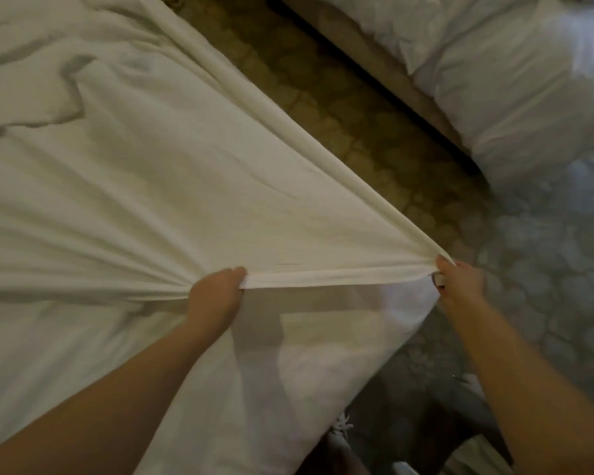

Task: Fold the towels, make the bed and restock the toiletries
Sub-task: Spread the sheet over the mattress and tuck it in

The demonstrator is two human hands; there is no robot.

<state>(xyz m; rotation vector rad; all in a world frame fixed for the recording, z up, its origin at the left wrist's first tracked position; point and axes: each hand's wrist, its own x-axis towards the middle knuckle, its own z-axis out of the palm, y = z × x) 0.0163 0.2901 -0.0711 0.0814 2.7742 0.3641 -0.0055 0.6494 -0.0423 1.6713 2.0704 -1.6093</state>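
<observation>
Left hand: fist closed on the hem of the sheet.
Right hand: pinching the sheet's corner.
Sheet: taut between both hands, lifted over the bed, creased at far left.
Risk: an uneven pull would likely skew it; a slipped corner would drop onto the carpet.

Bedroom, likely a guest room. We saw a bed on the left under a wrinkled white sheet, one corner of it pulled taut past the mattress edge. Across a narrow aisle we saw a second bed with rumpled white bedding on a dark base. Patterned carpet ran between and around them, a repeating rounded motif, brownish in the aisle and grey-blue nearer the foot. Dark shapes at the bottom edge were too blurred for us to name.
</observation>
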